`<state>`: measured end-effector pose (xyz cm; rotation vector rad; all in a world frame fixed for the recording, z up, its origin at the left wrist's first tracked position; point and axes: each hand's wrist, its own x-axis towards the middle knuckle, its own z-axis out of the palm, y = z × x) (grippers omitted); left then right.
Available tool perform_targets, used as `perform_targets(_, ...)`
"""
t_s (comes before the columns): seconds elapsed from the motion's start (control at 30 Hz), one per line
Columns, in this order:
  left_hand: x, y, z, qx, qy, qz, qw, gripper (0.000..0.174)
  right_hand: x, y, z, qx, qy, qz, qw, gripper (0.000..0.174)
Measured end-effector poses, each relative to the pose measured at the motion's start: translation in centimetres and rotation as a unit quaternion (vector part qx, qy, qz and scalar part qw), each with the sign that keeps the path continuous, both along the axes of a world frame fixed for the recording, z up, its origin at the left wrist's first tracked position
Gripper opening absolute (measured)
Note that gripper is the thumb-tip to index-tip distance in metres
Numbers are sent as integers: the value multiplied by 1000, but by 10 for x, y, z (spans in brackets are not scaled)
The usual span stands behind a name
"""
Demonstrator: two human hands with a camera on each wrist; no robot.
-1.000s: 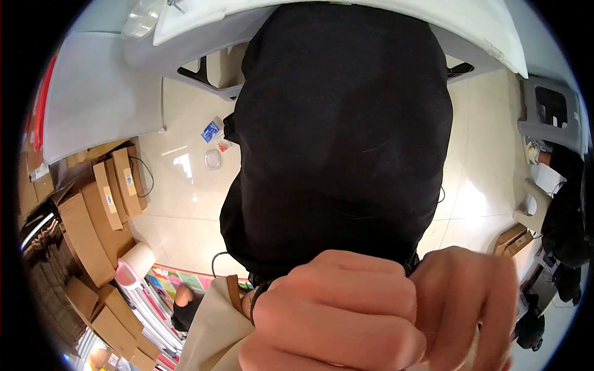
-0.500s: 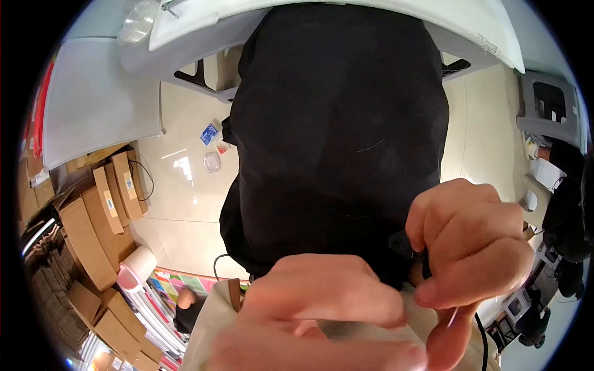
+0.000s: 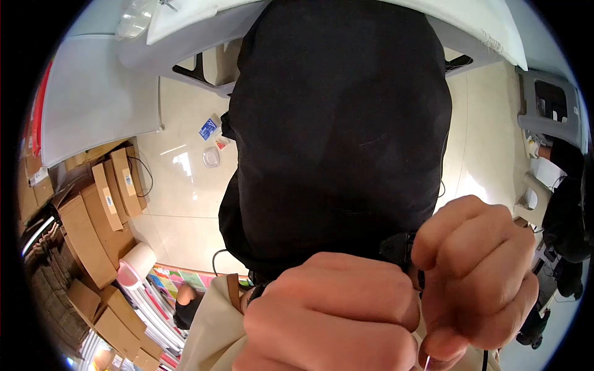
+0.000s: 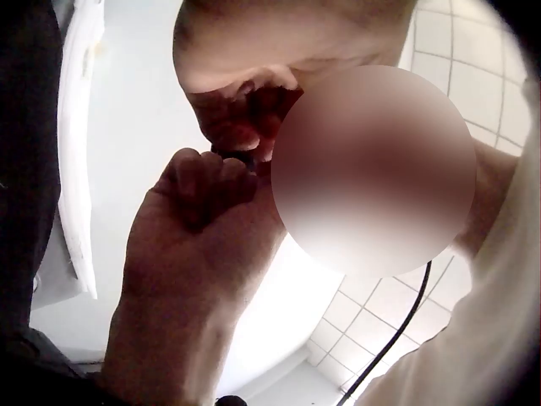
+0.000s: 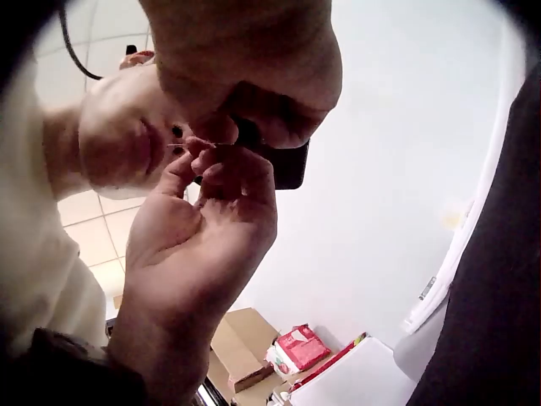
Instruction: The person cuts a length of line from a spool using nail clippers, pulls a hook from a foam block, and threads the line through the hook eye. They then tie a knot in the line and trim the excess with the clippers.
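Note:
In the head view my left hand (image 3: 328, 315) is at the bottom centre, fingers curled tightly. Close beside it on the right, my right hand (image 3: 476, 272) has its fingers curled and pinches a thin pale needle (image 3: 427, 362) at the thumb tip. In the right wrist view the two hands meet fingertip to fingertip in front of the person's head. There the needle (image 5: 174, 145) shows as a fine line at the pinched fingertips of the lower, left hand (image 5: 203, 228). I cannot tell which fingertips grip which end.
Black fabric (image 3: 346, 123) covers the lap, below the edge of a white table (image 3: 482, 25). Cardboard boxes (image 3: 90, 238) and a grey panel (image 3: 102, 93) stand at left. A blue packet (image 3: 208, 129) and a clear lid (image 3: 211, 157) lie on the floor. Another person (image 3: 566, 210) is at far right.
My hands, close together at first, moved apart half a second ago with the left one blurred. Now they are close again, and the needle at my right thumb sits lower and further left.

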<state>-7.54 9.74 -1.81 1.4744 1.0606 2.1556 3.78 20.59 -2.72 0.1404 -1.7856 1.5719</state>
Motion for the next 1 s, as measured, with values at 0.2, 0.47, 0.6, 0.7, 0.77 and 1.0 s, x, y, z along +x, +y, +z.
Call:
perform_targets(0.2, 0, -2, 0, -1, 3, 2, 1000, 12, -11, -22, 5, 20, -37, -151, 988, 43)
perform_targets(0.47, -18, 0, -6, 16, 75, -34, 996, 13, -8, -16, 0, 65, -43, -167, 983, 40)
perform_targets(0.6, -43, -12, -6, -10, 145, -59, 988, 14, -15, -1, -6, 48, 34, -64, 996, 41)
perform_targets(0.7, 0, -32, 27, -166, 51, 110, 979, 13, -16, 0, -6, 39, 39, -45, 998, 43)
perform_targets(0.77, 2, -30, 41, -200, 95, 143, 965, 12, -15, 2, -7, 37, 41, -34, 998, 44)
perform_targets(1.0, 29, -16, 27, -116, 78, 275, 951, 14, -25, 4, -5, 73, 90, -51, 992, 40)
